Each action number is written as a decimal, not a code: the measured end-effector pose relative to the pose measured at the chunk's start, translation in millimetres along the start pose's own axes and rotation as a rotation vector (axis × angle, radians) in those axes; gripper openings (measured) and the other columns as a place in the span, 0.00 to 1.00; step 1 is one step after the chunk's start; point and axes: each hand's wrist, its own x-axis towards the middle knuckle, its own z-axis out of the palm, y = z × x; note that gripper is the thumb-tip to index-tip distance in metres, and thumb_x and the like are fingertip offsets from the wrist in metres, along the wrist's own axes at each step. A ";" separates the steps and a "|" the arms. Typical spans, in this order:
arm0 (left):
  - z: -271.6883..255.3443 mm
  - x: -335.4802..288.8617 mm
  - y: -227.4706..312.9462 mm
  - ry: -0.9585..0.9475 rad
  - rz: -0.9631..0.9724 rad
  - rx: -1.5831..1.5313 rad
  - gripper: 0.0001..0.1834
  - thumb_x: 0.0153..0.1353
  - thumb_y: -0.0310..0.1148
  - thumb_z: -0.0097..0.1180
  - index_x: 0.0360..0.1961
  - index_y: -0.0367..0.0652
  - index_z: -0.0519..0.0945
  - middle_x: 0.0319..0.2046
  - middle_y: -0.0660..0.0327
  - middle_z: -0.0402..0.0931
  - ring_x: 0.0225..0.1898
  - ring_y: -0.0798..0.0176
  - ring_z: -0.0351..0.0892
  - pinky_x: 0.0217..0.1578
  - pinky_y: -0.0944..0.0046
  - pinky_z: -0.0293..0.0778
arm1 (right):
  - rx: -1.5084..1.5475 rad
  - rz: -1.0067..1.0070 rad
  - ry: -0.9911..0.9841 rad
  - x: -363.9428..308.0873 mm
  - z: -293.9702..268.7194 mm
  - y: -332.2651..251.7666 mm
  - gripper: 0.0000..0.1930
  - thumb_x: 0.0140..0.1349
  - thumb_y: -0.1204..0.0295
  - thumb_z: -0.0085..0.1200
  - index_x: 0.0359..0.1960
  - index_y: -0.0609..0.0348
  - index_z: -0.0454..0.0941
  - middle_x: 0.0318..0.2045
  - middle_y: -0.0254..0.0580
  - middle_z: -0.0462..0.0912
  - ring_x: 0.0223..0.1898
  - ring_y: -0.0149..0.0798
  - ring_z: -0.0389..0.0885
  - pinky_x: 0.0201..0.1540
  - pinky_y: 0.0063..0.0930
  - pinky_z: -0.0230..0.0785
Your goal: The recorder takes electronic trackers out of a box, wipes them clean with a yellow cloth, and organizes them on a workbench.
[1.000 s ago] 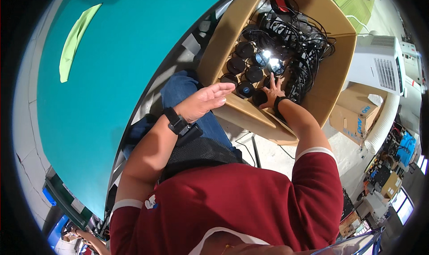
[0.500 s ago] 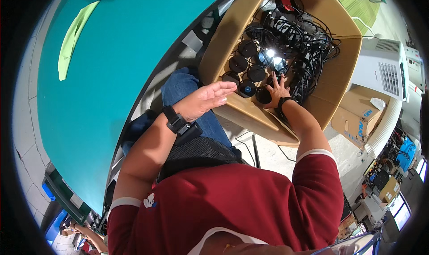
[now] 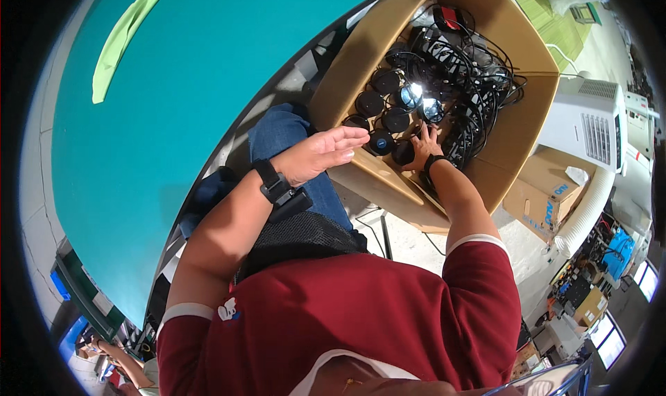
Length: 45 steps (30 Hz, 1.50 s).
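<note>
- A big blue-green table (image 3: 173, 105) is seen on the left, and its curved-looking edge is set beside the person's legs.
- A dark red shirt (image 3: 361, 313) with white trim is worn by the person.
- A big cardboard box (image 3: 531, 112) is stood open in front of the person, and it is filled with black things.
- Blue jeans (image 3: 274, 136) are seen between the table and the box.
- A white machine (image 3: 590, 122) with a slotted vent is placed to the right of the box.
- A smaller cardboard box (image 3: 541, 188) is set near the machine, and a white ribbed hose (image 3: 590, 216) is curved along its right side.
- A messy heap of black cables (image 3: 479, 84) is piled in the far and right parts of the big box.
- A pale green strip (image 3: 125, 42) is laid on the table.
- The left hand (image 3: 322, 155) is held out by the near left side of the box, with its fingers pressed together and almost straight.
- The right hand (image 3: 424, 148) is reached down into the box, with its fingers spread over the near end of the pucks; whether one is touched cannot be told.
- Black straps (image 3: 274, 184) are worn on both wrists.
- Round black pucks (image 3: 396, 119) are lined up in the left part of the box, and bright light is bounced off two shiny ones.
</note>
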 end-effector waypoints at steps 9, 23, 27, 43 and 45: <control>-2.5 1.8 -4.3 -0.006 0.015 0.046 0.27 0.62 0.29 0.45 0.61 0.37 0.55 0.61 0.54 0.57 0.62 0.67 0.55 0.57 0.70 0.55 | -0.026 -0.085 0.042 -12.4 -3.9 5.1 0.48 0.29 0.41 0.63 0.52 0.60 0.68 0.59 0.63 0.51 0.62 0.65 0.44 0.64 0.49 0.41; 26.9 -58.7 29.2 0.040 0.446 0.297 0.22 0.60 0.25 0.44 0.57 0.37 0.62 0.55 0.56 0.64 0.59 0.63 0.60 0.59 0.63 0.54 | 1.090 -0.280 0.487 -176.6 -111.4 44.8 0.39 0.35 0.55 0.62 0.50 0.64 0.67 0.54 0.49 0.61 0.56 0.45 0.61 0.56 0.41 0.59; 36.9 -112.2 42.0 0.081 0.501 0.338 0.23 0.59 0.25 0.45 0.57 0.36 0.61 0.54 0.56 0.64 0.58 0.62 0.60 0.59 0.62 0.54 | 1.701 -0.433 0.593 -239.2 -137.2 34.1 0.44 0.36 0.52 0.66 0.55 0.58 0.59 0.44 0.42 0.72 0.41 0.41 0.77 0.40 0.37 0.76; 50.4 -306.0 60.4 0.193 1.099 0.295 0.19 0.61 0.30 0.47 0.54 0.42 0.65 0.55 0.54 0.64 0.56 0.64 0.63 0.54 0.63 0.60 | 0.921 -1.606 0.789 -411.2 -435.0 -183.1 0.43 0.42 0.44 0.59 0.59 0.51 0.59 0.56 0.43 0.65 0.57 0.52 0.63 0.51 0.59 0.63; 45.1 -330.6 53.8 0.239 1.169 0.279 0.20 0.61 0.30 0.47 0.55 0.42 0.65 0.56 0.52 0.64 0.57 0.62 0.62 0.54 0.63 0.60 | 0.908 -1.579 0.834 -406.2 -476.3 -237.5 0.43 0.42 0.50 0.60 0.59 0.56 0.58 0.56 0.44 0.65 0.56 0.53 0.65 0.52 0.55 0.64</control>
